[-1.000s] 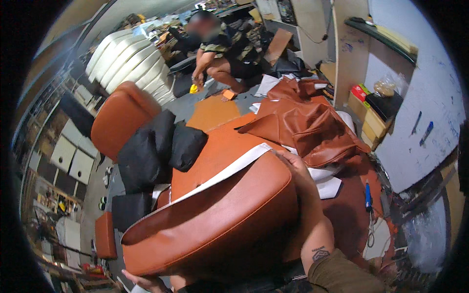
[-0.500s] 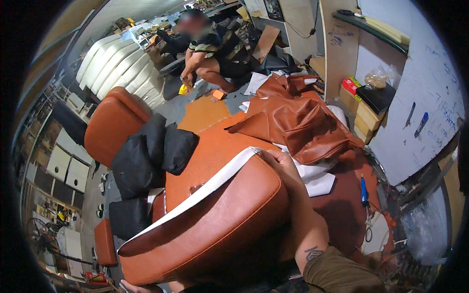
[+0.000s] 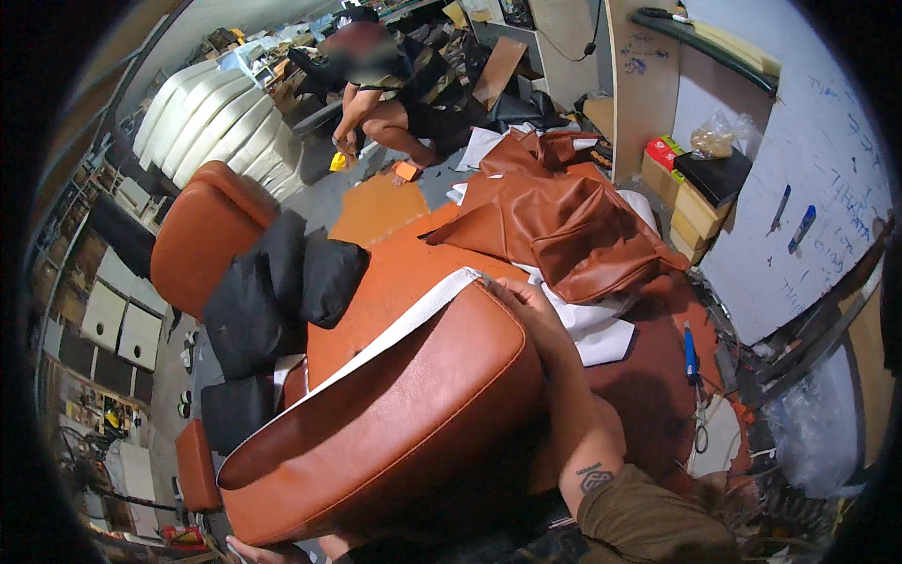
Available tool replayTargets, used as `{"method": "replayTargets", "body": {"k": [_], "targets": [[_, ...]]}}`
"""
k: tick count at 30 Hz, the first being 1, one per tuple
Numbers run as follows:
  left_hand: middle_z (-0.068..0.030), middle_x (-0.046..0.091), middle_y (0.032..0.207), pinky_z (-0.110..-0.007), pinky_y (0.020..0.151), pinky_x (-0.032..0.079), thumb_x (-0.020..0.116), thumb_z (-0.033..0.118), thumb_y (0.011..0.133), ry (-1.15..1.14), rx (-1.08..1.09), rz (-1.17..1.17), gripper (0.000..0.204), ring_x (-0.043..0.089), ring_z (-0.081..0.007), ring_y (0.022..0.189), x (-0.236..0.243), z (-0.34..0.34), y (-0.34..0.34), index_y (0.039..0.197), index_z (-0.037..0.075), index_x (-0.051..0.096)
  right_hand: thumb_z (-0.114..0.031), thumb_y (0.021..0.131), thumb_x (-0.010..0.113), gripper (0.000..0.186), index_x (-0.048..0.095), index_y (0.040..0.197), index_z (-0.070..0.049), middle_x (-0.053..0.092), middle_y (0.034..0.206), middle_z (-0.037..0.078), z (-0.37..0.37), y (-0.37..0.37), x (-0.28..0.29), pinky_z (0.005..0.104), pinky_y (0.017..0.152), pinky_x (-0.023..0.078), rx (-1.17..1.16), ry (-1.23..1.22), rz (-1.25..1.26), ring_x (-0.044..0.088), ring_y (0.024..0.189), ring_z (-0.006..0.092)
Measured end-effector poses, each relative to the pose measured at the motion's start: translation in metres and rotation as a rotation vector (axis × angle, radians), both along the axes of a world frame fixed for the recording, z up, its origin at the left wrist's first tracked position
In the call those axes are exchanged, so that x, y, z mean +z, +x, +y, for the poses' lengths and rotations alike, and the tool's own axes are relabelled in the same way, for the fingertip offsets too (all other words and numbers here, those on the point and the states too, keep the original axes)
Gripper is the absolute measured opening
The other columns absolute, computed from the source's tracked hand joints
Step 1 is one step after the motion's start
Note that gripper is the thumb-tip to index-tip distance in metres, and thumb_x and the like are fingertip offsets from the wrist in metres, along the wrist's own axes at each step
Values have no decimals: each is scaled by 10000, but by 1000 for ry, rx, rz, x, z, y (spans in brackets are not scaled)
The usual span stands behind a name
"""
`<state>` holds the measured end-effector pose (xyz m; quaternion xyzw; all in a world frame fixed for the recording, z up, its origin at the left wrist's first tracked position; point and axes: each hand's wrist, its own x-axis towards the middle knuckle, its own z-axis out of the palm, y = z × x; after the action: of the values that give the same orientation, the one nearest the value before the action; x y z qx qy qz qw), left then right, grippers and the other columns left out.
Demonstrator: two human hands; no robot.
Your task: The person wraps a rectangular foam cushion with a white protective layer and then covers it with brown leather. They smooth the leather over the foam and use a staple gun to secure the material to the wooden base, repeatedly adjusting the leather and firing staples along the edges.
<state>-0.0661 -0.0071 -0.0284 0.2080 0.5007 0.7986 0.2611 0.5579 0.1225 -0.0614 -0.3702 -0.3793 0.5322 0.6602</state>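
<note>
- Two bare hands support one brown leather-look cushion, tilted in the near middle, above an orange-brown sheet.
- The right hand is at its far right corner; the fingers pinch the cushion there, at the end of its white edge strip.
- The left hand is at the near left corner, largely out of view; how tightly its fingers close, I cannot tell.
- Done, as far as shows: a stitched seam follows the outer edge, and the cushion looks rounded and shaped.
- Remaining, in my judgement: the white edge strip seems loose, with a dark gap behind the brown side at the left end; no fastening is visible along it.
- On the left, black padded pieces lie near a second brown cushion.
- On the right, a creased brown leather-look cover lies heaped over white material; nearer is a blue-handled tool.
- Far off, a co-worker squats near stacked white pads.
</note>
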Motion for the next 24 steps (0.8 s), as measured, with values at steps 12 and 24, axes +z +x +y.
{"method": "replayTargets", "body": {"k": [12, 24], "targets": [[-176, 471, 1640, -539, 1224, 387, 371, 693, 1094, 24, -7, 8, 818, 483, -380, 1473, -3, -1, 13, 1559, 33, 505, -453, 1111, 631, 444, 765, 1074, -32, 702, 924, -24, 8, 7, -1, 261, 782, 504, -137, -70, -229, 595, 860, 55], [-165, 395, 1699, -547, 1269, 335, 350, 639, 1119, -7, 80, 40, 778, 429, -368, 1525, 7, -2, 32, 1681, 101, 356, -451, 1108, 644, 469, 765, 1219, -12, 754, 1027, -15, 20, 9, -9, 255, 814, 546, -115, -146, -159, 656, 892, 65]]}}
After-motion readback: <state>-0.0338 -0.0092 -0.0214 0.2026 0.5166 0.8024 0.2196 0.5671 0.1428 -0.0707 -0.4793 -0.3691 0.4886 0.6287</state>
